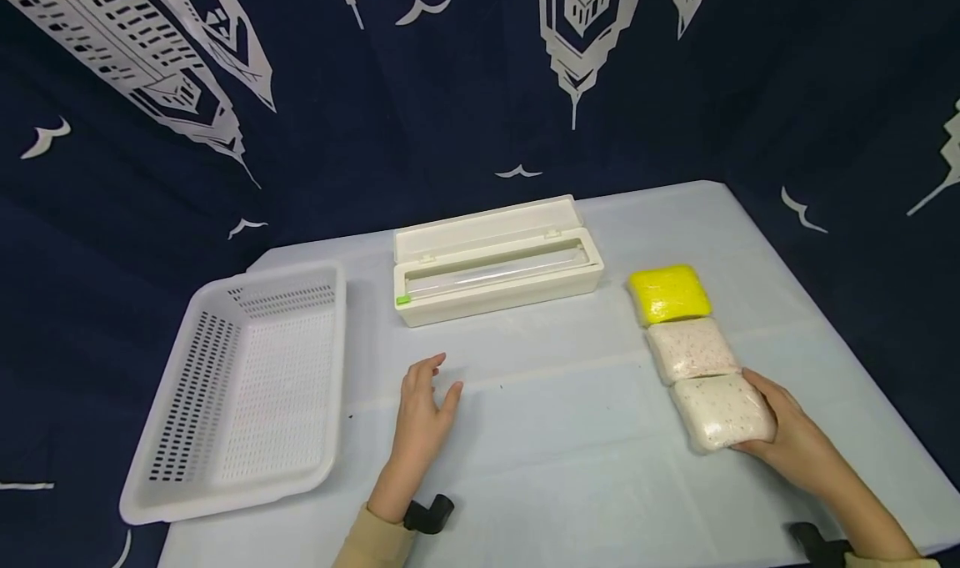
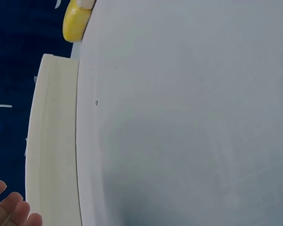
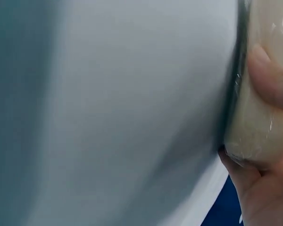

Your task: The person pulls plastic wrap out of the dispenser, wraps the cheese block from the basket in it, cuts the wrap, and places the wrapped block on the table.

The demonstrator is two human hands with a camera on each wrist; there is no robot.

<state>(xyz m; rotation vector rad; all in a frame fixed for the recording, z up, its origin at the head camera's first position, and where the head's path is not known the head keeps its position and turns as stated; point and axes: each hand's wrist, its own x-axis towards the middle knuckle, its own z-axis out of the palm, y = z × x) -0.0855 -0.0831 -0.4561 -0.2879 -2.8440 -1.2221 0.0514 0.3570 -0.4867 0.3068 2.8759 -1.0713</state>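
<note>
In the head view, three blocks wrapped in clear film lie in a row at the right: a yellow block (image 1: 669, 294), a speckled off-white block (image 1: 692, 349) and the nearest speckled white block (image 1: 722, 411). My right hand (image 1: 798, 443) grips the nearest block by its right end, thumb on the near side and fingers around the far side. The right wrist view shows the thumb (image 3: 271, 77) pressing that block's wrapped surface. My left hand (image 1: 422, 418) hovers over the middle of the table, its fingers loosely bent and holding nothing.
A white cling film dispenser (image 1: 498, 289) with its lid raised stands at the back centre, a clear roll inside. At the left sits a white perforated basket (image 1: 337, 384). Dark blue printed cloth (image 1: 465, 92) hangs behind the pale table (image 1: 555, 468).
</note>
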